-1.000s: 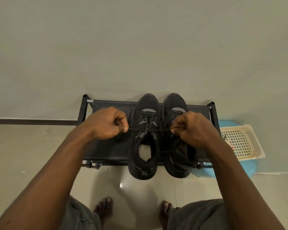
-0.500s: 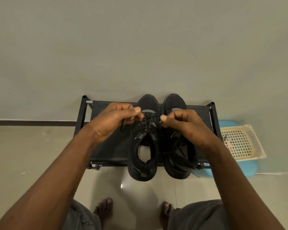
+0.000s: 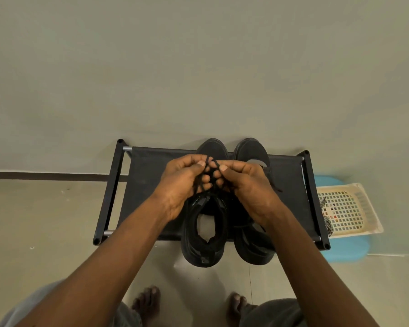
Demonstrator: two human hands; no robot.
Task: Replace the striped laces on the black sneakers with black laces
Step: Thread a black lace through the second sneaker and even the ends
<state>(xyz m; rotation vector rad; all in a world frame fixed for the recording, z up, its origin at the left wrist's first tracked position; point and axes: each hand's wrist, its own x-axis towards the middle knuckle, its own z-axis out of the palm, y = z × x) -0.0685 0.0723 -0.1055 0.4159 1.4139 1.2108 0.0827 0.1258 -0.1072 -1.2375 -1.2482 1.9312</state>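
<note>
Two black sneakers stand side by side on a low black shoe rack [image 3: 151, 185] against the wall, toes pointing far and heels hanging over the near edge. The left hand [image 3: 180, 185] and right hand [image 3: 248, 185] meet above the laced part of the left sneaker [image 3: 203, 234], hiding its eyelets. Both hands have their fingers [image 3: 204, 178] curled inward, and each pinches a strand of the black lace [image 3: 210, 171] between thumb and fingertips. The strands cross in the small gap between the two hands and run down toward the shoe's tongue. The right sneaker [image 3: 252, 149] sits just beside the left one, partly covered by the right wrist. Right of the rack, a cream perforated basket [image 3: 354, 208] rests on a blue stool [image 3: 345, 250], and a striped lace [image 3: 327, 225] hangs over the basket's left edge. Bare feet [image 3: 147, 303] stand on the tiled floor [image 3: 45, 220] at the near edge.
</note>
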